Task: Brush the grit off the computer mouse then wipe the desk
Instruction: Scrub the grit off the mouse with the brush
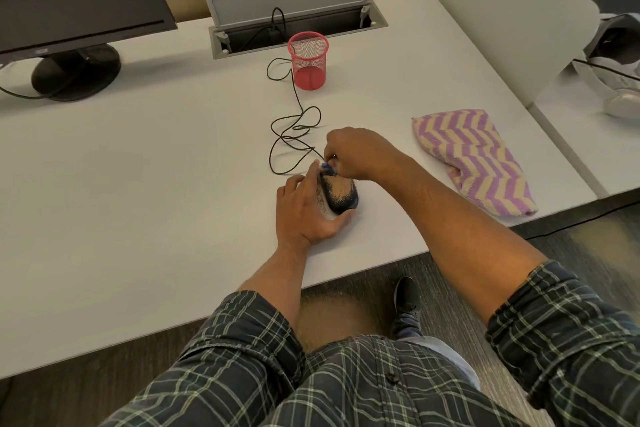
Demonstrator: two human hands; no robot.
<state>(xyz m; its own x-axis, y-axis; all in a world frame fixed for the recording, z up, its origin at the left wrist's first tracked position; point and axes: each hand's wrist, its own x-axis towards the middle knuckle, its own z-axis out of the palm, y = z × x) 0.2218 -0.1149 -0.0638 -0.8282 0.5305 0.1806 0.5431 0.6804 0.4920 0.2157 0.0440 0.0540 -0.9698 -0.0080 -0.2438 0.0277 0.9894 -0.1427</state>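
A black computer mouse point(341, 197) speckled with pale grit lies on the white desk point(156, 166), near its front edge. My left hand point(304, 210) grips the mouse from its left side, thumb at the near end. My right hand point(358, 152) is curled over the mouse's far end and pinches a small blue brush point(327, 168), whose tip touches the mouse's front. Most of the brush is hidden by my fingers. The mouse's black cable point(294, 128) loops away toward the back.
A purple and cream zigzag cloth point(474, 159) lies to the right on the desk. A red mesh pen cup point(308, 61) stands behind, before an open cable hatch point(294, 17). A monitor point(69, 10) stands at the back left. A partition point(502, 21) bounds the right side.
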